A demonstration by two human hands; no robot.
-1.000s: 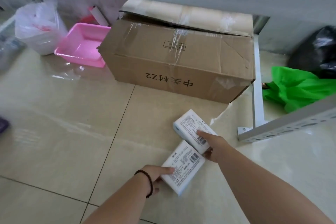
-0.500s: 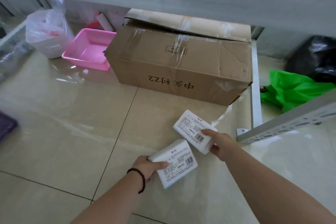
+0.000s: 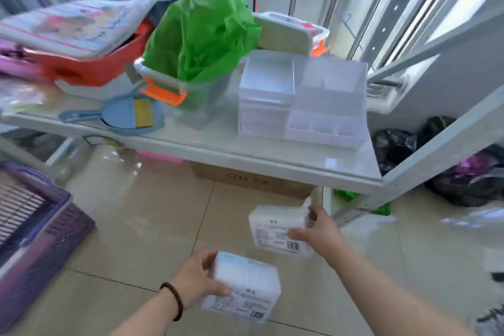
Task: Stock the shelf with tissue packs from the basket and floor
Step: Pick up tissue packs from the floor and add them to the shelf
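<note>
two tissue packs [image 3: 278,229] in hand above tiled floor [image 3: 141,226], before cluttered shelf [image 3: 272,157]

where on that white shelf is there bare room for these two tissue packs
Bare patches on the shelf: the front strip before the clear organizer, and between the blue dustpan and the organizer, before the clear bin. The left end and back are crowded.

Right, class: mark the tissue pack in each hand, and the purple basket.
Left-hand tissue pack [image 3: 245,285], head view, its top face.
Right-hand tissue pack [image 3: 275,222], head view, its front face.
Purple basket [image 3: 54,229], head view, its side wall.
</note>
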